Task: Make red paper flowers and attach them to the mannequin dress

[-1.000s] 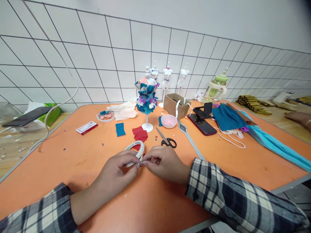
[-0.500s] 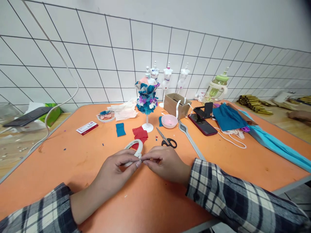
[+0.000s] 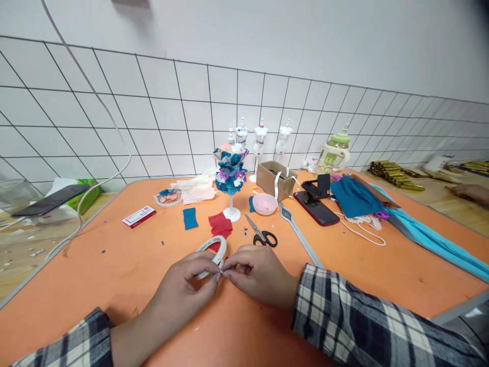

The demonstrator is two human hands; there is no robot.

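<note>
We find the white tape roll (image 3: 223,248) tilted above the orange table (image 3: 114,275), just beyond the L hand's (image 3: 184,286) fingertips. L hand: thumb & forefinger pinched together on a tiny white bit (image 3: 221,271) at the roll's near edge. R hand (image 3: 263,275): same pinch, meeting it from the other side. Bit too small to ID; we can't tell if it's the tape end. We judge the step in hand to be fine fingertip work at the roll; next move calls for a light, steady grip w/ both hands. Beyond roll: red cloth (image 3: 220,223); scissors (image 3: 261,234) to R, unheld; blue cloth (image 3: 190,218) to L. Further back: dressed figure (image 3: 231,176), pink bowl (image 3: 265,209).
</note>
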